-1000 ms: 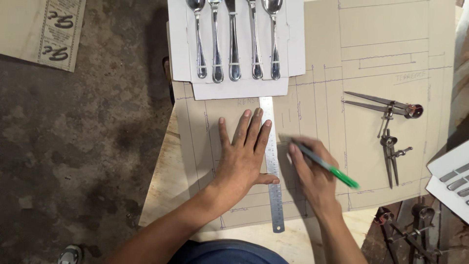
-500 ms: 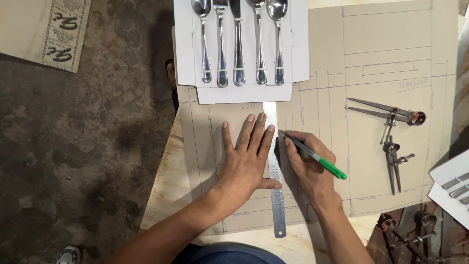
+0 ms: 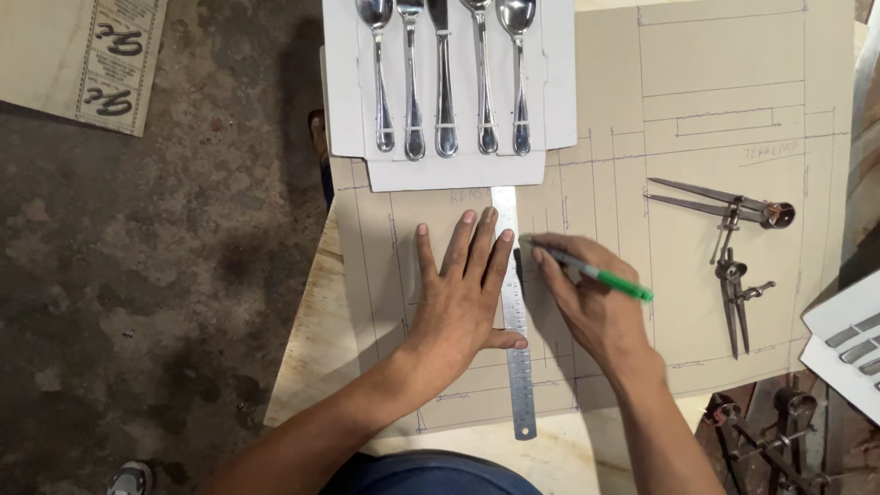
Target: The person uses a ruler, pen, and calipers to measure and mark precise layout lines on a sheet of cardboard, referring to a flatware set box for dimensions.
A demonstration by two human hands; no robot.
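Steel ruler (image 3: 513, 321): lying on the marked cardboard sheet (image 3: 724, 101); your left hand (image 3: 458, 298), fingers spread flat, is pinning it steady. Your right hand (image 3: 591, 307) is gripping the green pen (image 3: 596, 273), tip tracing the ruler's edge.

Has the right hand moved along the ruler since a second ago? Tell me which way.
Yes. The right hand with the green pen has slid up along the steel ruler, closer to the white cutlery card.
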